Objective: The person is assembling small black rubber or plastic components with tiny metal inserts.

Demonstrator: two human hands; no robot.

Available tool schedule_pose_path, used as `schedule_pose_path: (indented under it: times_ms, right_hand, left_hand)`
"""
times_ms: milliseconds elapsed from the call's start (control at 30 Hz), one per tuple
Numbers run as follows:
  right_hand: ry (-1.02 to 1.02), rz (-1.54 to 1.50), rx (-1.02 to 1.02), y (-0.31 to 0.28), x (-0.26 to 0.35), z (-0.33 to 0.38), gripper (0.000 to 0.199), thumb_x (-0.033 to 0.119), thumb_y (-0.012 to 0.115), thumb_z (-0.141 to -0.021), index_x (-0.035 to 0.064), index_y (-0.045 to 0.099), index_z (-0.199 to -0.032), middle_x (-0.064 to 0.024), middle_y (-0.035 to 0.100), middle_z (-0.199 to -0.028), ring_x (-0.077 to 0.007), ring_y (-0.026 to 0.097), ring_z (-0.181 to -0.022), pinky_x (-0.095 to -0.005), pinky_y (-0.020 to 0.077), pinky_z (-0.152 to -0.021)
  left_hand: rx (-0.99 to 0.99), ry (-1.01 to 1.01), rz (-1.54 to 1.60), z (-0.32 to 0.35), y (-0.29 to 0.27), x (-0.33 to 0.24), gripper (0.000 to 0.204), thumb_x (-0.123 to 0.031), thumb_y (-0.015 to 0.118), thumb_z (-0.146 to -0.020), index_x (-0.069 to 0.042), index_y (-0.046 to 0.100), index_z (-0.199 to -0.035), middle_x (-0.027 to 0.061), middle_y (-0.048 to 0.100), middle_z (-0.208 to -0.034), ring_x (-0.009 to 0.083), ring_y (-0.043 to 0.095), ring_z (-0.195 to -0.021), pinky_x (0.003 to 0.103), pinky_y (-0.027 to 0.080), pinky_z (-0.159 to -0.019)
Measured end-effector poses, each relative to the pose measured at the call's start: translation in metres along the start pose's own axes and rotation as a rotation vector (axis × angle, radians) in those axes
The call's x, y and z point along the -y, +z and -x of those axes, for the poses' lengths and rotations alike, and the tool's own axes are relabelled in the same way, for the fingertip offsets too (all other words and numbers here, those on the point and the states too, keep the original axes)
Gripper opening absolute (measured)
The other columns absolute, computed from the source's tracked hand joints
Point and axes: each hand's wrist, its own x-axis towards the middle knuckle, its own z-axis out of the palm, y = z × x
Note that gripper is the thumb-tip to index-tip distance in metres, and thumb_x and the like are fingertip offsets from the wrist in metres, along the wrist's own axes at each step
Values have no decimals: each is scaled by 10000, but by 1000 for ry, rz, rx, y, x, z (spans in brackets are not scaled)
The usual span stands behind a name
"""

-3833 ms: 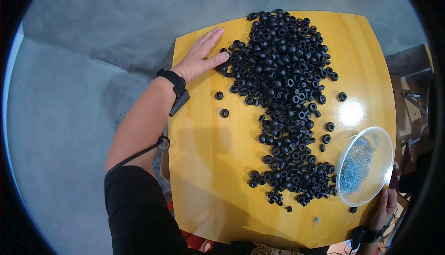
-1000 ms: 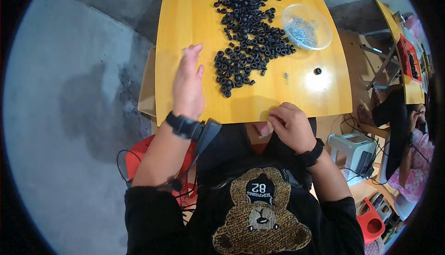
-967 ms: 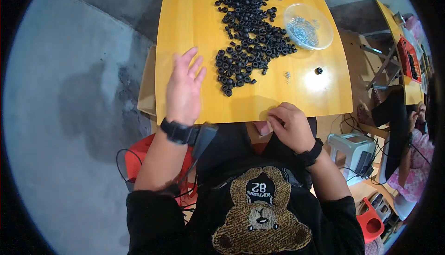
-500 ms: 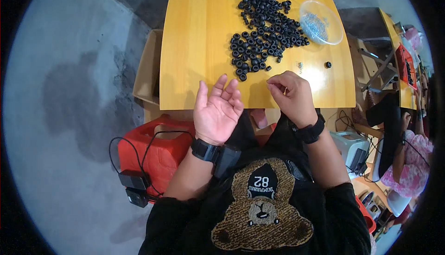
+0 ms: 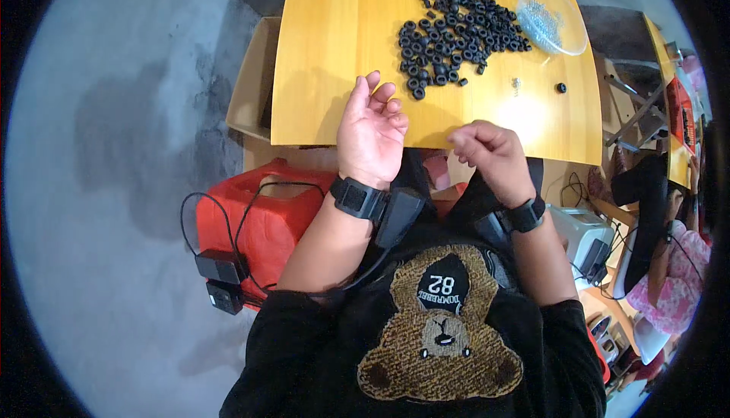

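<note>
- Left hand (image 5: 371, 133): palm up, fingers loosely curled and spread, grip wide, nothing in it; it hovers over the near edge of the tabletop (image 5: 342, 53), black strap band on the wrist.
- Right hand (image 5: 490, 156): fingertips pinched together in a narrow grip, knuckles up, at the near edge of the tabletop, just right of the left hand; cannot tell if something small sits between the fingertips. Black watch-like band on the wrist.
- Black rubber rings (image 5: 456, 23): a big loose pile of small thick round rings with a hole in the middle, matt black, all alike; the pile runs from the far edge toward the middle of the tabletop, nearest ones just beyond the left hand's fingertips.
- Stray ring (image 5: 560, 87): one black ring alone, toward the right edge, apart from the pile.
- Small silvery piece (image 5: 515, 83): tiny, just left of the stray ring; kind unclear.
- Clear plastic bowl (image 5: 566, 34): at the far right corner, touching the pile's right side, holding small bluish-grey bits, too small to tell.
- Tabletop: yellow wood, glossy, bright glare spot near the right hand.
- Red crate (image 5: 258, 224): on the floor under the near left corner, black cables and adapters beside it.
- Cardboard box (image 5: 251, 91): under the left edge of the tabletop.
</note>
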Motion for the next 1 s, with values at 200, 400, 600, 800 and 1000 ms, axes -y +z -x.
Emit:
schedule_pose_path:
  times_ms: [200,400,600,800,1000]
  right_hand:
    - [-104,-183,283,6,7,16,184,138,708,-785,55,654,-941,34,571,-741,-17,490,-625,-169,386,-543]
    - [1,-249,433,16,16,31,333,217,748,-752,58,590,-998,49,546,-714,-22,465,-620,-172,373,-551]
    - [1,-195,412,16,14,33,440,227,750,-749,37,494,-1052,8,548,-738,-48,487,-660,-202,385,-566]
    - [90,-359,365,19,14,35,396,145,749,-744,65,424,-956,34,515,-699,-28,446,-619,-188,355,-541]
    - [98,-345,324,23,17,35,363,110,735,-754,67,425,-938,48,490,-675,-20,435,-612,-184,345,-535]
  left_hand:
    - [-4,-6,64,6,1,13,199,-293,477,-934,-116,569,-935,0,562,-761,113,481,-639,218,404,-530]
    - [-100,206,-51,9,19,19,197,-294,508,-923,-110,534,-988,-2,512,-737,107,447,-625,221,370,-524]
    - [-114,438,-305,9,29,32,244,-298,535,-908,-76,536,-1009,1,515,-726,87,444,-609,215,364,-522]
    - [67,791,-845,13,38,38,178,-223,552,-907,-51,596,-921,5,579,-705,52,481,-573,180,388,-522]
    - [270,1167,-1406,12,34,33,146,-162,588,-885,-26,633,-912,40,636,-784,56,558,-625,182,420,-533]
